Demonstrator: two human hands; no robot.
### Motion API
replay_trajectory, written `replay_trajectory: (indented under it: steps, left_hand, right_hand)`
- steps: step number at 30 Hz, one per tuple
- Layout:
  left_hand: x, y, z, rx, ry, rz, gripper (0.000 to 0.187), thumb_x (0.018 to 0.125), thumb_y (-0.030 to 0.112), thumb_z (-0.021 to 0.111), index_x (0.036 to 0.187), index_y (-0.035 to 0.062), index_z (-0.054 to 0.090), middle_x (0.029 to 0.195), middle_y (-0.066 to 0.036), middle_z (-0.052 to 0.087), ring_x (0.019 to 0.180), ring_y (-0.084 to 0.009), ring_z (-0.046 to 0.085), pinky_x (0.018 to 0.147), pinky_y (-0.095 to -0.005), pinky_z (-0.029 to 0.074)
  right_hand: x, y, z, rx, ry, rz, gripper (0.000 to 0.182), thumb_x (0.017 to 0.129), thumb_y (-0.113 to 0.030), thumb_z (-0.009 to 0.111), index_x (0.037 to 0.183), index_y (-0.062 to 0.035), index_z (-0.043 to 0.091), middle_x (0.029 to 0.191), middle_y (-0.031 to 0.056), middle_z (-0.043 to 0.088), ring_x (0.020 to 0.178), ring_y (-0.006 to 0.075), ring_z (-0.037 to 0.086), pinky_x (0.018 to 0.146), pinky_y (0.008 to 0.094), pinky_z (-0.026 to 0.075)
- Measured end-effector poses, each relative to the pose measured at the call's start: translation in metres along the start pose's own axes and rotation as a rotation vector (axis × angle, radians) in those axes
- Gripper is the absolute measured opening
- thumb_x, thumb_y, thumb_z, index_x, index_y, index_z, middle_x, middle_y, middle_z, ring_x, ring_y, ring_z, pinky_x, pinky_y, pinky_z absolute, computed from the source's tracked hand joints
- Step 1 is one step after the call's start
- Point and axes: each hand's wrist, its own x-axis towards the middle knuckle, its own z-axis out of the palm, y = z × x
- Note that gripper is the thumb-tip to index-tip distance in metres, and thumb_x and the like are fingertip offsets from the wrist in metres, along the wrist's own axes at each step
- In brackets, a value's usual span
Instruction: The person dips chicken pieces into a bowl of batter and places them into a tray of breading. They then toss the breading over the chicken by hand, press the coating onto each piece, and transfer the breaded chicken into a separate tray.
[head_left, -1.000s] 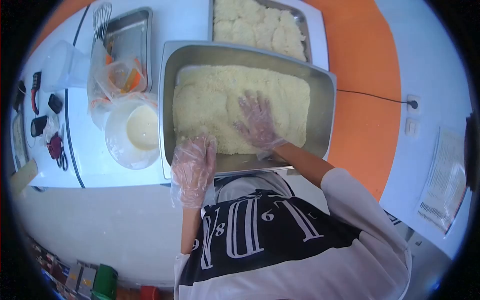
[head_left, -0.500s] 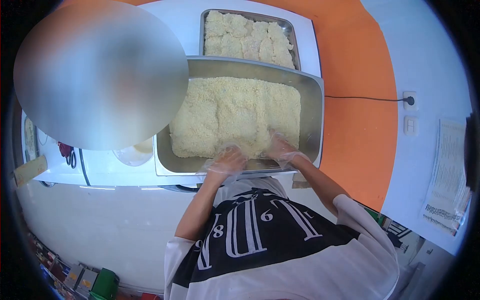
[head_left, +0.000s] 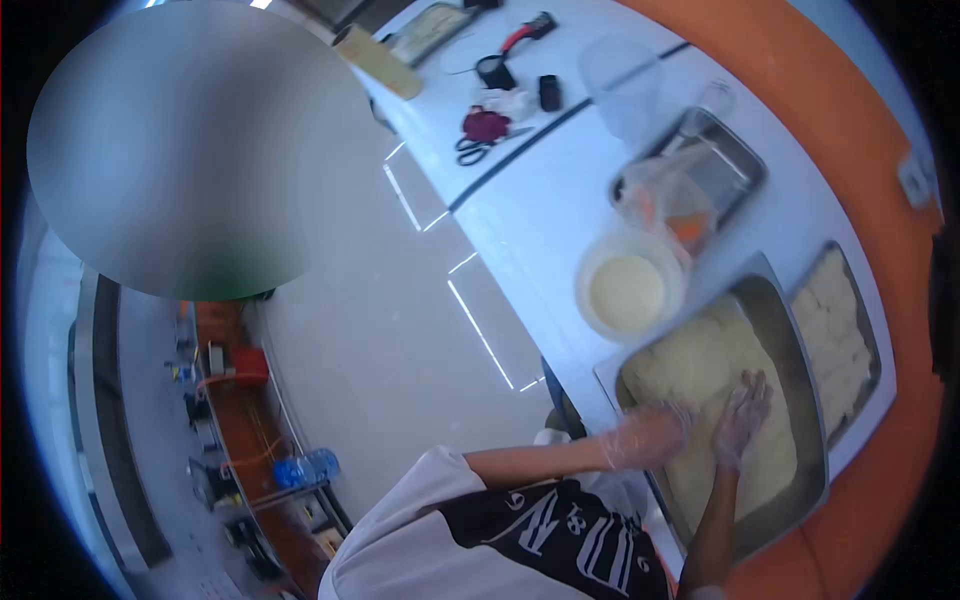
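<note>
A deep metal tray (head_left: 805,400) holds a broad bed of pale, crumbly breading (head_left: 715,345). My right hand (head_left: 742,420), in a clear plastic glove, lies on the breading with its fingers stretched out. Gloved likewise, my left hand (head_left: 648,437) is over the tray's near side, at the edge of the breading; motion blurs its fingers. Beyond the deep tray is a shallower tray (head_left: 870,375) filled with pale, coated pieces. A round tub (head_left: 585,305) of creamy liquid stands close to the deep tray's left corner.
Farther along the white table (head_left: 525,235) are a small metal pan (head_left: 745,175), a clear plastic bag (head_left: 665,190) with something orange, scissors (head_left: 472,152), a dark red cloth (head_left: 485,124) and a long yellowish roll (head_left: 378,62). Shelving with a blue bottle (head_left: 308,468) stands across the floor.
My view has swung left, bringing the tub, the pan and the far table into sight. The right hand's fingers, partly sunk in the breading before, now lie stretched on top.
</note>
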Motion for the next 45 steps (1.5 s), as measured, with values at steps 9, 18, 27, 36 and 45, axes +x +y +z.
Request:
replay_trajectory:
  steps: [9,18,27,36,45]
  left_hand:
    - [-0.017,-0.008,0.038,-0.248,0.213,0.082,0.021,0.083,0.011,0.072,0.098,-0.0045,0.073,0.09,-0.021,0.076,0.088,-0.0374,0.079,0.077,-0.0461,0.065]
    - [-0.006,0.005,0.0,0.014,-0.006,0.083,0.026,0.096,0.016,0.062,0.104,-0.0085,0.064,0.088,-0.021,0.072,0.074,-0.0376,0.076,0.062,-0.0469,0.062]
    - [0.003,0.014,-0.011,0.045,-0.109,0.058,0.04,0.105,0.035,0.06,0.127,0.0029,0.069,0.101,-0.019,0.075,0.087,-0.0349,0.076,0.076,-0.0474,0.062]
    - [-0.002,0.014,-0.017,0.119,-0.132,0.003,0.05,0.105,0.039,0.063,0.139,0.0034,0.068,0.107,-0.019,0.076,0.101,-0.0368,0.074,0.085,-0.0483,0.06]
    - [-0.001,0.022,-0.017,0.11,-0.01,0.01,0.051,0.104,0.042,0.065,0.134,0.0012,0.069,0.107,-0.022,0.075,0.101,-0.0404,0.074,0.084,-0.0512,0.06]
  right_hand:
    - [-0.009,-0.013,0.015,-0.235,0.082,0.054,0.066,0.115,-0.05,0.034,0.167,-0.0084,0.041,0.173,0.0218,0.035,0.16,0.0458,0.027,0.132,0.0565,0.018]
    - [-0.079,0.003,0.052,-0.529,-0.055,0.208,0.069,0.112,-0.039,0.04,0.167,0.0025,0.033,0.172,0.026,0.035,0.162,0.0442,0.025,0.133,0.0511,0.019]
    - [-0.071,0.009,0.029,0.023,0.059,0.238,0.079,0.104,-0.052,0.059,0.167,-0.0081,0.04,0.174,0.0249,0.03,0.159,0.0501,0.026,0.13,0.0623,0.016]
    - [-0.065,-0.008,0.031,-0.034,0.167,0.295,0.075,0.102,-0.051,0.061,0.16,-0.0047,0.048,0.162,0.0272,0.044,0.151,0.0476,0.037,0.127,0.0604,0.023]
    - [-0.052,0.028,-0.059,0.283,-0.397,0.258,0.083,0.095,-0.051,0.078,0.155,-0.0007,0.052,0.155,0.0311,0.054,0.142,0.0427,0.055,0.119,0.0504,0.042]
